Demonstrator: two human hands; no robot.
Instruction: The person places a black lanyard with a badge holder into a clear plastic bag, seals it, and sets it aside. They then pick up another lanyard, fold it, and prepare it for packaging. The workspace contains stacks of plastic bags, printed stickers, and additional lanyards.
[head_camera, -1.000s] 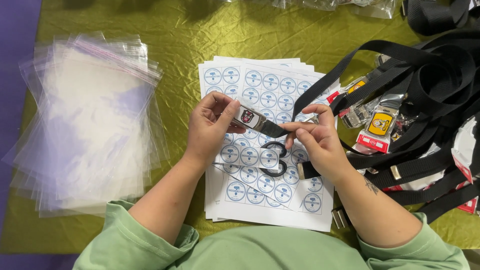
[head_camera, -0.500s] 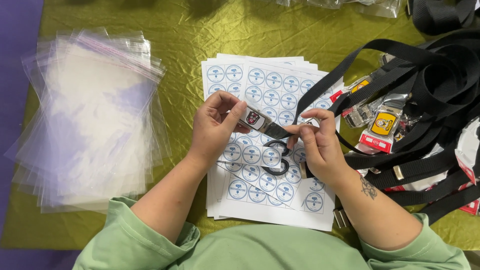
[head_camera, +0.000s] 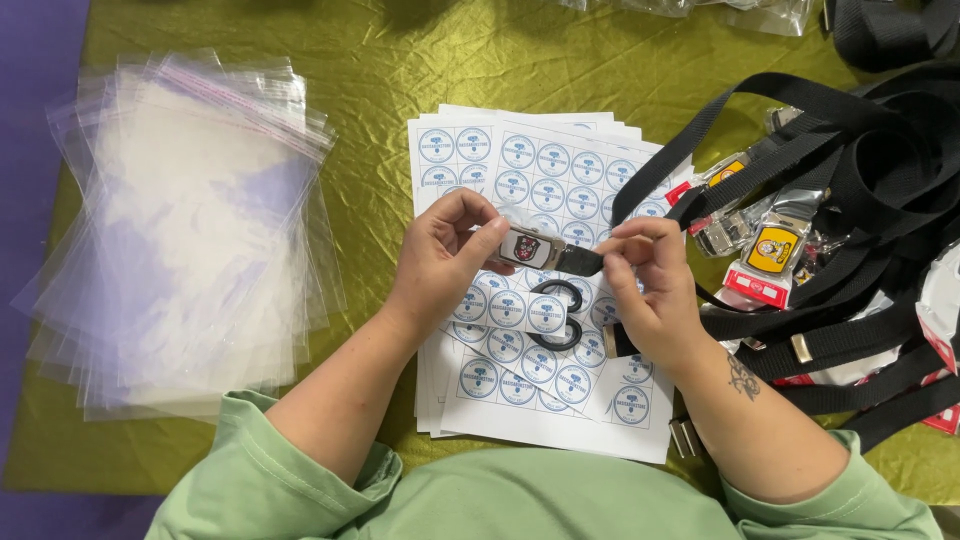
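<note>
**Pinching a belt buckle over sheets of round stickers**

Holding a small metal belt buckle (head_camera: 530, 248) between thumb and fingers, the left hand (head_camera: 445, 262) is closed on the buckle's near end, its emblem face turned up to the camera. The right hand (head_camera: 648, 290) meets it from the other side, fingertips pinched at the dark end where the black webbing strap (head_camera: 770, 95) joins; whether they grip the strap end or a sticker is too small to tell. The buckle hangs just above a fanned stack of white sticker sheets (head_camera: 520, 160) printed with rows of blue circular labels, and two black oval rings (head_camera: 557, 312) lie on the sheets directly beneath the hands.

To the right, a tangle of more black belts (head_camera: 880, 200) with wrapped buckles, one with a yellow face (head_camera: 773, 248), spreads across the olive-green cloth (head_camera: 370, 60). To the left, well apart, lies a loose stack of clear plastic bags (head_camera: 180, 230). Light green sleeves (head_camera: 270, 470) frame the bottom edge.

Judged from this view, the work goes best with the left hand keeping the buckle level and steady, face up, so the right fingertips can work squarely at its end.
</note>
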